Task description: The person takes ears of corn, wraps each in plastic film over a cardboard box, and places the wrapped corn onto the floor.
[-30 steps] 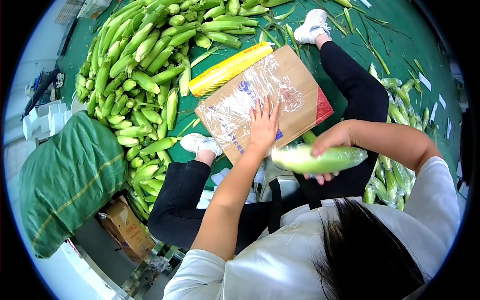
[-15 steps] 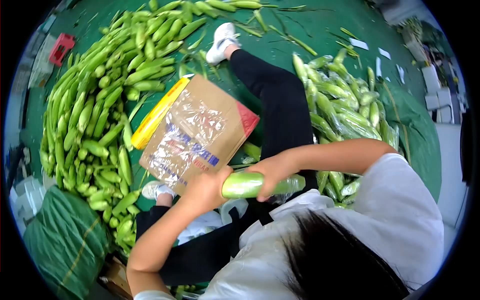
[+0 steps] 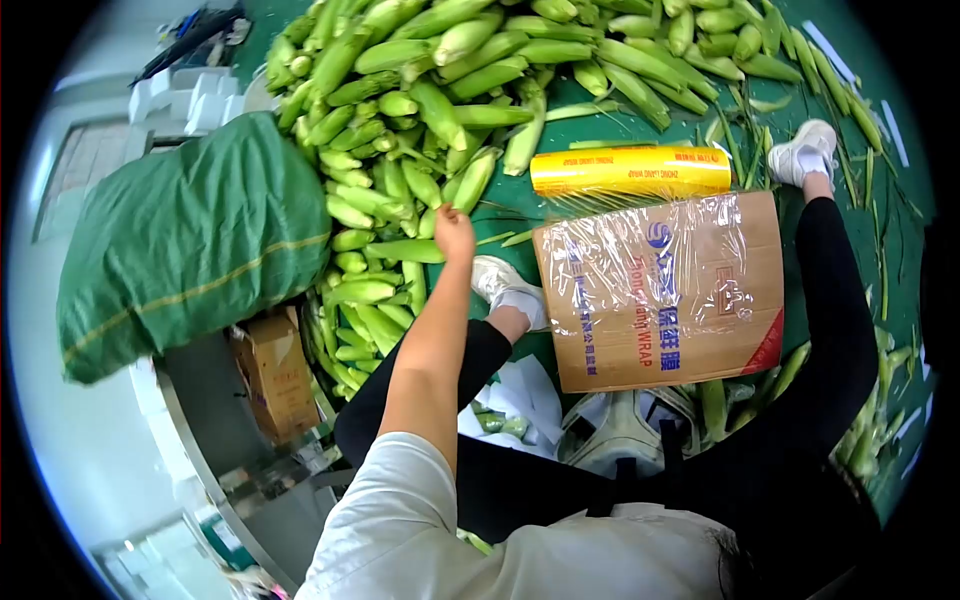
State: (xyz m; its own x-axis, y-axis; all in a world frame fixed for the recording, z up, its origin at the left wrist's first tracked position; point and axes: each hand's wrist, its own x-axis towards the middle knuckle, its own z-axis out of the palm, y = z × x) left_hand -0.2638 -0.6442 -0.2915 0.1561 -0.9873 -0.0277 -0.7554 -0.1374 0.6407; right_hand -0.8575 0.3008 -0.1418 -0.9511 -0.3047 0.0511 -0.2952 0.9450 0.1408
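Note:
My left hand [image 3: 455, 236] is stretched out to the near edge of a heap of green-husked corn [image 3: 490, 50]. Its fingers are curled closed at the end of an ear of corn [image 3: 421, 184]; another ear [image 3: 405, 251] lies right beside the hand. My right hand is out of view. Before me is a cardboard box [image 3: 590, 345] with clear film over its top. Against its far side sits a yellow roll of cling film [image 3: 630, 171].
At left bulges a green sack [image 3: 200, 240], with a small carton [image 3: 275, 380] below it. My white shoes [image 3: 803, 152] stand either side of the box. Film-wrapped corn [image 3: 865, 410] lies at right. Loose leaves and paper strips litter the green floor.
My view has swung left. Both hands were on a film-wrapped ear of corn; now the left hand reaches into the corn heap, and the right hand and that ear are out of sight.

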